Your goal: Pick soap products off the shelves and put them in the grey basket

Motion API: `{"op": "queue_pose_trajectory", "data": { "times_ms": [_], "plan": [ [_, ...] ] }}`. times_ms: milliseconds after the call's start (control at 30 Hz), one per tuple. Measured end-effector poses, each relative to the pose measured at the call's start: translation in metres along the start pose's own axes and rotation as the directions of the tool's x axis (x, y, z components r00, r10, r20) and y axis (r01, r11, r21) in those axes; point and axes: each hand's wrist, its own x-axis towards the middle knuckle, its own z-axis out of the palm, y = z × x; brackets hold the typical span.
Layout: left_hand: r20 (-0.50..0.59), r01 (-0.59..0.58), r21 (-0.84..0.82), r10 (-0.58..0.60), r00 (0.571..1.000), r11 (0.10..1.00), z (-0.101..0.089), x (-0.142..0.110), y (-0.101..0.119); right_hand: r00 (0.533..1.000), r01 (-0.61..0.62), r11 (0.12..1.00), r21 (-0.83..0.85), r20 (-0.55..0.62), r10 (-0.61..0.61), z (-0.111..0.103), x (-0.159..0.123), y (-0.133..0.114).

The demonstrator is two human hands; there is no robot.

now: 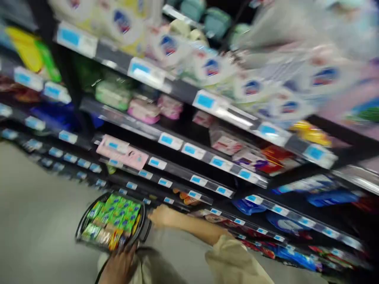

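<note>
A dark shopping basket (78, 232) sits low at the left, above the grey floor. Green patterned packs (120, 211) fill its far part, and smaller packets in white, yellow and orange (114, 238) lie on the near side. My right hand (162, 216) reaches in from a beige sleeve, its fingers curled at the black basket handle (147, 232) on the basket's right side. My left hand (118, 265) is at the basket's near rim, at the bottom of the view. Motion blur smears its fingers, so their grip is unclear.
Dark store shelves (183, 88) run slanting across the view, lined with white and blue price tags (204, 99). Tissue packs (211, 68) crowd the upper shelf. Pink boxes (143, 110) and blue packages (248, 206) sit lower. Grey floor (38, 221) spreads at the left.
</note>
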Motion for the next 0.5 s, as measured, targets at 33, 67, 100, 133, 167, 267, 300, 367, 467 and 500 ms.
{"op": "queue_pose_trajectory", "data": {
  "times_ms": [33, 67, 100, 133, 167, 267, 300, 367, 467, 500],
  "plan": [
    [0.016, 0.047, -0.018, -0.047, 0.999, 0.999, -0.005, -0.014, 0.003, 0.998, 0.044, 0.998, 0.036, 0.049, -0.045, 0.006, 0.015, -0.007],
    [0.038, 0.094, -0.071, -0.092, 0.995, 0.993, -0.012, -0.027, 0.004, 0.994, 0.088, 0.993, 0.081, 0.051, -0.092, 0.011, 0.029, -0.012],
    [0.056, 0.130, -0.130, -0.124, 0.991, 0.983, -0.018, -0.038, 0.002, 0.991, 0.130, 0.983, 0.131, 0.025, -0.134, 0.015, 0.044, -0.017],
    [0.062, 0.174, -0.181, -0.165, 0.984, 0.968, -0.022, -0.048, -0.003, 0.989, 0.148, 0.971, 0.186, 0.002, -0.151, 0.018, 0.062, -0.020],
    [0.088, 0.244, -0.219, -0.230, 0.969, 0.945, -0.023, -0.057, -0.010, 0.987, 0.158, 0.958, 0.239, -0.004, -0.162, 0.022, 0.081, -0.024],
    [0.157, 0.429, -0.318, -0.400, 0.903, 0.845, -0.008, -0.084, -0.034, 0.989, 0.109, 0.939, 0.325, 0.062, -0.136, 0.044, 0.142, -0.035],
    [0.169, 0.476, -0.349, -0.446, 0.879, 0.807, 0.002, -0.092, -0.040, 0.990, 0.070, 0.940, 0.334, 0.093, -0.107, 0.054, 0.161, -0.039],
    [0.191, 0.555, -0.403, -0.526, 0.829, 0.727, 0.024, -0.106, -0.050, 0.988, -0.051, 0.933, 0.356, 0.153, -0.004, 0.078, 0.197, -0.048],
    [0.257, 0.654, -0.441, -0.612, 0.748, 0.615, 0.055, -0.118, -0.059, 0.959, -0.230, 0.892, 0.389, 0.244, 0.142, 0.117, 0.245, -0.065],
    [0.279, 0.671, -0.447, -0.620, 0.733, 0.592, 0.064, -0.119, -0.061, 0.945, -0.279, 0.872, 0.402, 0.275, 0.176, 0.130, 0.259, -0.072]
  ]
}}
